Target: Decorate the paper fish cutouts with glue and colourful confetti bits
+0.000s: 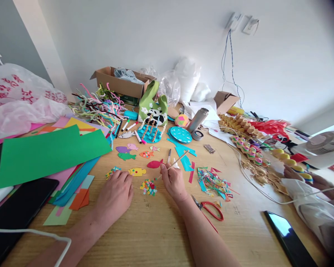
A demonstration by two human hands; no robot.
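Observation:
My left hand (115, 194) rests on the table with curled fingers. Its fingertips press on the near edge of a paper fish covered in coloured dots (113, 171). Pinched in my right hand (173, 181) is a thin wooden stick (179, 159), its lower tip by a pile of coloured paper dots (148, 187). A yellow paper fish (137, 171) lies between my hands. Beyond it are a red fish (155, 163), a green fish (127, 156), a purple fish (123, 149) and an orange fish (146, 154).
Red-handled scissors (213, 210) and paper scraps (213, 181) lie right of my right forearm. Coloured paper sheets (50, 155) are stacked left. A metal flask (198, 119) stands behind. Another person's hand (295, 174) is at the right, near a phone (288, 237) and a cable (256, 189).

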